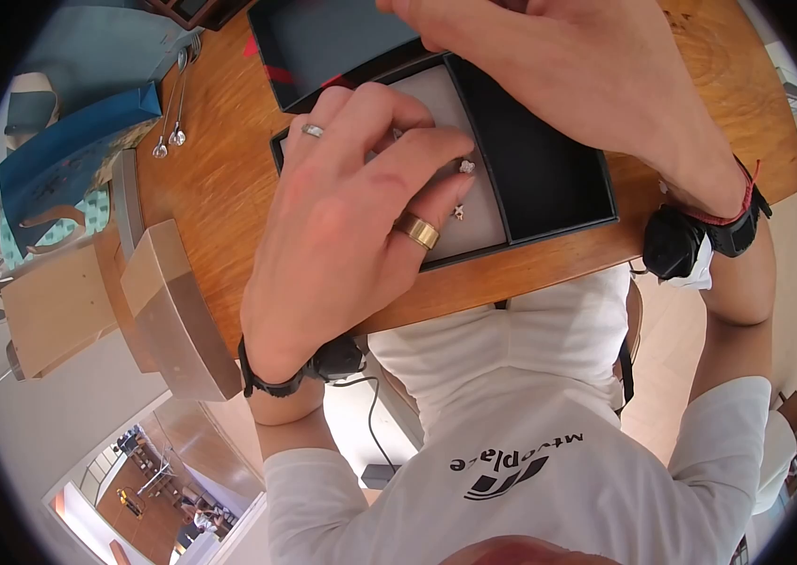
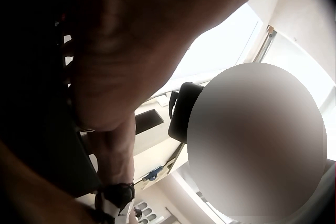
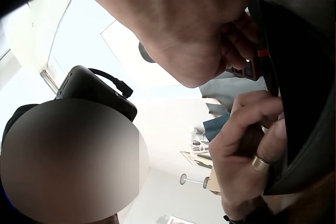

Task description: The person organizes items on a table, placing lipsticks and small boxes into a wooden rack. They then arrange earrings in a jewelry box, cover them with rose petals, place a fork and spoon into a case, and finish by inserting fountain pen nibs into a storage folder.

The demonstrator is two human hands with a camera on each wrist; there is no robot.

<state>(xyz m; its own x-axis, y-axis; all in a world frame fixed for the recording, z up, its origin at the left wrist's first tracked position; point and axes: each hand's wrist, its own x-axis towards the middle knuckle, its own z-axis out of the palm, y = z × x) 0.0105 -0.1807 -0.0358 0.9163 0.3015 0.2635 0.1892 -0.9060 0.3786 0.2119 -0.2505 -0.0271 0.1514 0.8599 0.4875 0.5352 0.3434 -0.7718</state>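
My left hand (image 1: 351,207), with rings on two digits, reaches into a black box (image 1: 549,226) on the table. Its thumb and index finger pinch a small clear-stone piece of jewelry (image 1: 467,167) over the pale lining (image 1: 455,104). Just below the thumb, a tiny cross-shaped piece (image 1: 458,213) lies on that lining. My right hand (image 1: 568,66) is above the box's far side, its fingers curled in the right wrist view; I cannot tell whether they grip anything. A dark lid or tray (image 1: 323,47) with red trim lies behind the box. The left wrist view is mostly dark.
On the wooden table (image 1: 219,160), two long silver utensils (image 1: 172,104) lie at the left. A blue paper bag (image 1: 78,151) and brown cardboard boxes (image 1: 172,311) stand along the left edge. The near table edge runs just above the person's lap.
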